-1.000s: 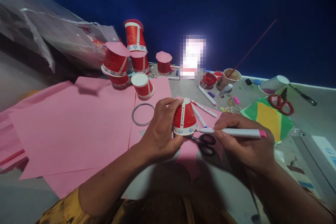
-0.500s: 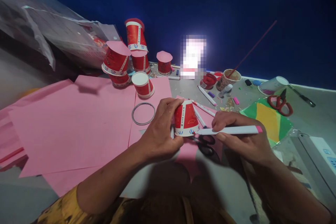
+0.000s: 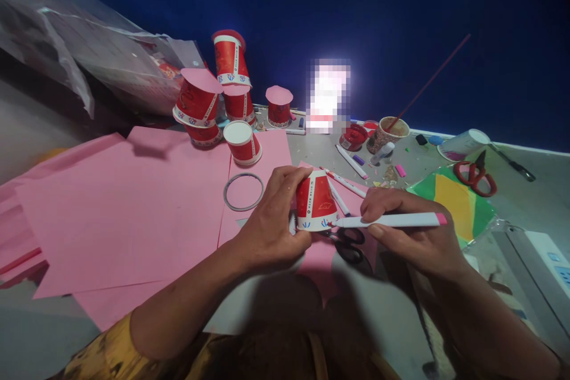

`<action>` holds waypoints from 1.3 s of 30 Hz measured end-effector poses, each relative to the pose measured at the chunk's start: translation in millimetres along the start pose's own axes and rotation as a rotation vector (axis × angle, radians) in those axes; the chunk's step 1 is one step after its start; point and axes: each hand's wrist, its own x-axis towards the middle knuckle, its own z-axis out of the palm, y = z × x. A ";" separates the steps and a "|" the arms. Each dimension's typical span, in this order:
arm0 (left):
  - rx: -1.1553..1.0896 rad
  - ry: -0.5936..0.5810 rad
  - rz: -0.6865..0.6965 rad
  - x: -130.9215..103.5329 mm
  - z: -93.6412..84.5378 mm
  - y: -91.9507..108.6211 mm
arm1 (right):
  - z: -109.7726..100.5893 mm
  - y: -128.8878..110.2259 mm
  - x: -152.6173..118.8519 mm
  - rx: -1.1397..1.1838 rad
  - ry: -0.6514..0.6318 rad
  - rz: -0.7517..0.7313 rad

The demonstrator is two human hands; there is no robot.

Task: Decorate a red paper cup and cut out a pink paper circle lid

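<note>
We note the left hand (image 3: 274, 217), its grip half-curled around an upended red paper cup (image 3: 317, 202) near the black scissors (image 3: 340, 241), and, to the right of those scissors, the right hand (image 3: 416, 240), grip pinched closed on a white marker (image 3: 396, 221), tip at the cup's rim.

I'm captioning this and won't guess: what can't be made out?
Head view:
Held cup: left side, behind the left hand.
Cup lettering: too small.
Black scissors: blades, largely behind cup and hand.
Bright object: details lost to pixelation.
Yellow sleeve: cut by bottom edge.
</note>
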 end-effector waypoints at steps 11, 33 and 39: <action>-0.005 0.004 0.004 0.1 0.4 -1.5 | -1.2 -0.6 -0.8 0.008 0.035 0.021; -0.062 -0.025 0.001 1.5 -0.6 -2.9 | -4.1 2.5 -2.8 0.030 0.084 0.054; -0.042 0.005 -0.007 0.9 -2.4 -3.0 | -3.8 5.7 -4.0 0.021 0.084 0.067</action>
